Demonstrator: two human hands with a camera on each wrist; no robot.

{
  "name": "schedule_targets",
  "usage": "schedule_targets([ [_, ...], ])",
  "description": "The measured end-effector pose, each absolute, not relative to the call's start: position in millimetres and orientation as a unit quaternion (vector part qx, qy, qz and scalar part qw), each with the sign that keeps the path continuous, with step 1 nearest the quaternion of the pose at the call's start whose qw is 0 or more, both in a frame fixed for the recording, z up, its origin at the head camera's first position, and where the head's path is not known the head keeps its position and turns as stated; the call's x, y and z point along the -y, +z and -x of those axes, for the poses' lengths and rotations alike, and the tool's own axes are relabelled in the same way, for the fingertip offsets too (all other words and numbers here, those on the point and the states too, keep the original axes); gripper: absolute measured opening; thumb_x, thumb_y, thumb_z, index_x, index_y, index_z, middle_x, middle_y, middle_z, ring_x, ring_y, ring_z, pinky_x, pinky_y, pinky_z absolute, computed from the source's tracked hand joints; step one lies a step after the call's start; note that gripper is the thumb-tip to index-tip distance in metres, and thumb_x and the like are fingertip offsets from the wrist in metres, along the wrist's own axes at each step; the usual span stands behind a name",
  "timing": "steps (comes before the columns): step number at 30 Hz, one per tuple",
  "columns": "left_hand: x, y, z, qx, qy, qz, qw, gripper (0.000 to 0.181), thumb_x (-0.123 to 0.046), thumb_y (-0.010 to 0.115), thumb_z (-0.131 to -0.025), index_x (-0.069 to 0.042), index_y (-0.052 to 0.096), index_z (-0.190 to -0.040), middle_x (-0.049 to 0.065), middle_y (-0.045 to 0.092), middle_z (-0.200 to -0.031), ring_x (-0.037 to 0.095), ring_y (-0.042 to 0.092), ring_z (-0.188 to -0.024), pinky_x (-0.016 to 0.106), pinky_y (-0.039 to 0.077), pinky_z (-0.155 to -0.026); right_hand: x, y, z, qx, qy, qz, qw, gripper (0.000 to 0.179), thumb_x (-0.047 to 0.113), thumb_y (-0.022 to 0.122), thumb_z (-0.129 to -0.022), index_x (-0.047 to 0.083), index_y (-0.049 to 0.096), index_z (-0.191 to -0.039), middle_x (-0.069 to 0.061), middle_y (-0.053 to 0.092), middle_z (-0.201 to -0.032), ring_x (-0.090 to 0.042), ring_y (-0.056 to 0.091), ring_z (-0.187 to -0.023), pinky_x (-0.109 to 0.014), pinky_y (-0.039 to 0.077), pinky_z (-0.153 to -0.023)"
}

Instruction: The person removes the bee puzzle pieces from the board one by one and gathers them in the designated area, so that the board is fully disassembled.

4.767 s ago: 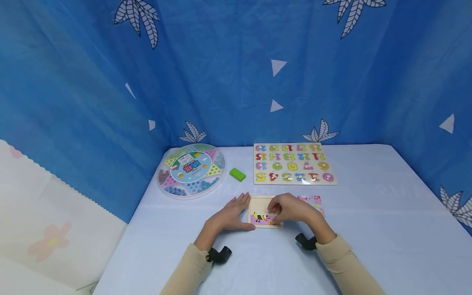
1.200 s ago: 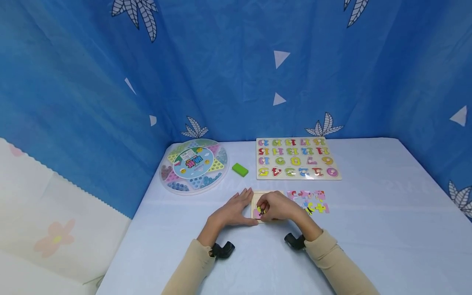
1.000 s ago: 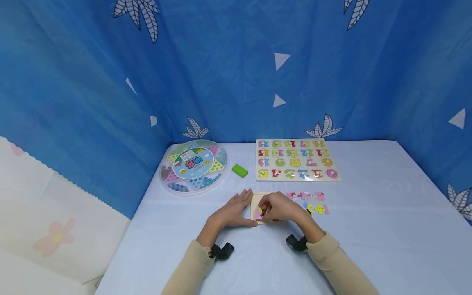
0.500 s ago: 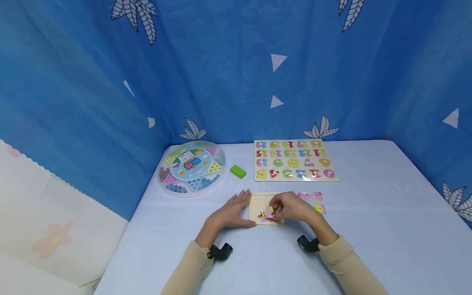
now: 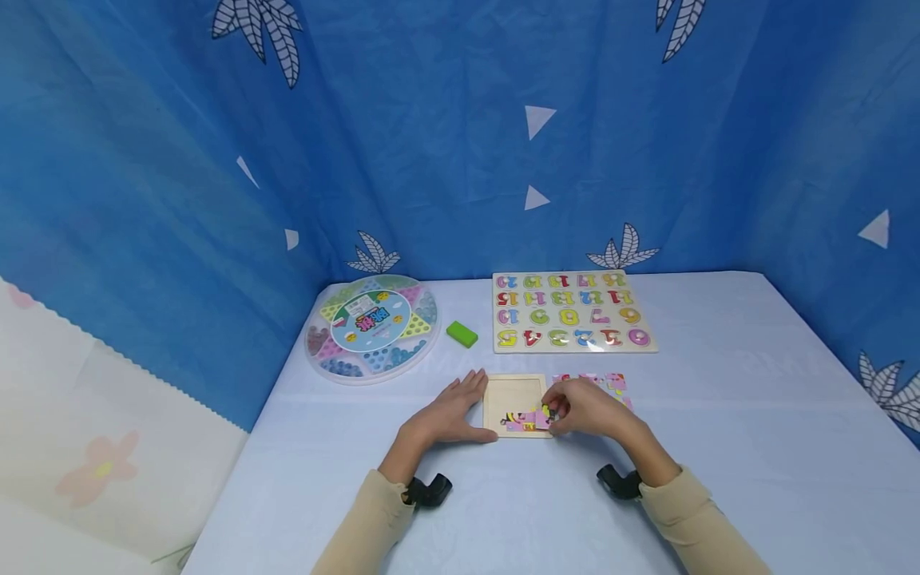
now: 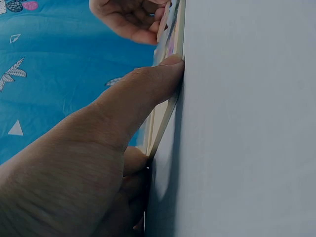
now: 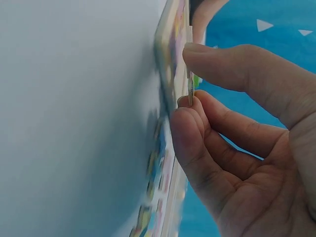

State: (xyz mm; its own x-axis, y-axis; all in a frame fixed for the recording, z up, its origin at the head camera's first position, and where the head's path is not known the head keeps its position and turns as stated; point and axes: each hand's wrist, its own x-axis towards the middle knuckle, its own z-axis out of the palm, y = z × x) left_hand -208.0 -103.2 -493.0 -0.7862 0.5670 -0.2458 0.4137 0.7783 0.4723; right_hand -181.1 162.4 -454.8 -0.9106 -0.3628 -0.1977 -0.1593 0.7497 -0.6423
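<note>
My right hand (image 5: 589,407) pinches a pink-and-yellow jigsaw piece (image 5: 543,417) between thumb and fingertips, at the near right side of a shallow wooden puzzle tray (image 5: 513,391). In the right wrist view the thin piece (image 7: 191,89) is seen edge-on, raised off the tray. Other puzzle pieces (image 5: 516,423) lie along the tray's near side, showing pink, yellow and black. My left hand (image 5: 447,411) rests against the tray's left side, its fingers extended and its thumb at the near left corner. In the left wrist view that thumb (image 6: 148,89) presses the tray's edge.
Loose puzzle pieces (image 5: 616,383) lie to the tray's right, partly hidden by the right hand. Behind stand a number board (image 5: 575,313), a green block (image 5: 462,334) and a round Chinese checkers board (image 5: 372,327). A blue curtain (image 5: 460,160) hangs beyond the white-covered table (image 5: 719,447).
Over the last second my right hand has moved rightward within the tray with the piece, baring the row near its front. My left hand has kept its place at the tray's left edge.
</note>
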Motion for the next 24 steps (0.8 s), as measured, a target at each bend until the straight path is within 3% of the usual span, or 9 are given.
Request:
schedule_targets([
  [8,102,-492,207,-0.925,0.202,-0.259,0.191,0.105,-0.059,0.071,-0.079,-0.012,0.017,-0.157,-0.001,0.012,-0.165,0.015,0.006,-0.154,0.037,0.011,-0.127,-182,-457,177,-0.924,-0.320,0.146,0.147,0.032,0.006,0.084,-0.069,0.004,0.070,-0.097,0.000,0.061,-0.082,-0.010,0.053,-0.071,-0.019,0.049,-0.061],
  [24,103,-495,209,-0.924,0.204,-0.258,0.197,0.106,-0.061,0.070,-0.079,-0.013,0.016,-0.157,-0.002,0.010,-0.166,0.015,0.005,-0.154,0.038,0.010,-0.127,-195,-458,168,-0.921,-0.312,0.140,0.184,0.031,0.005,0.085,-0.069,0.007,0.072,-0.097,0.002,0.061,-0.082,-0.012,0.053,-0.073,-0.020,0.049,-0.060],
])
